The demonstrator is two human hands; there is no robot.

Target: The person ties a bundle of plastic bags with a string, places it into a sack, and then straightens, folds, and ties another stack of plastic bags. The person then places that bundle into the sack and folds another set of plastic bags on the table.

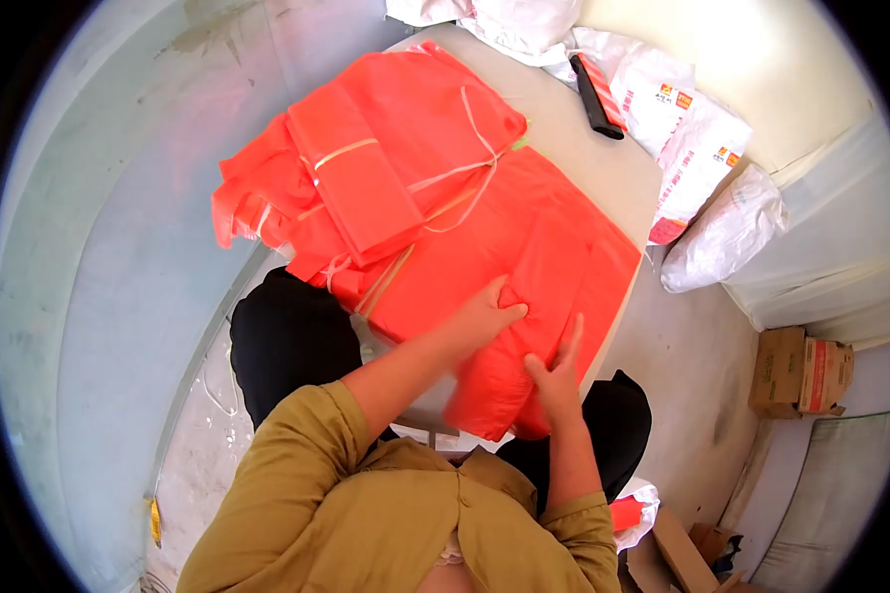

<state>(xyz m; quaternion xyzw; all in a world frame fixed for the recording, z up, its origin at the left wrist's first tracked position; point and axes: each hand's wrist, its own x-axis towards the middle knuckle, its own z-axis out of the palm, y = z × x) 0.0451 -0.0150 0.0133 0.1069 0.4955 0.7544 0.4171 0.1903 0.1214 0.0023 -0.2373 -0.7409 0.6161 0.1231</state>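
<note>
1. The red film [574, 252] lies on the table [539, 109], its near end hanging over the edge between the person's knees.
2. The left hand [487, 314] pinches a small fold of it between thumb and fingers.
3. The right hand [558, 385] is at the film's near right part, thumb and forefinger spread; whether its other fingers grip, I cannot tell.
4. Left of the hands, a folded red bundle [366, 203] with a pale band lies on more red material.
5. Beyond, a black object [593, 104] lies beside white sacks [697, 148].
6. Boxes [779, 371] sit at far right.
</note>
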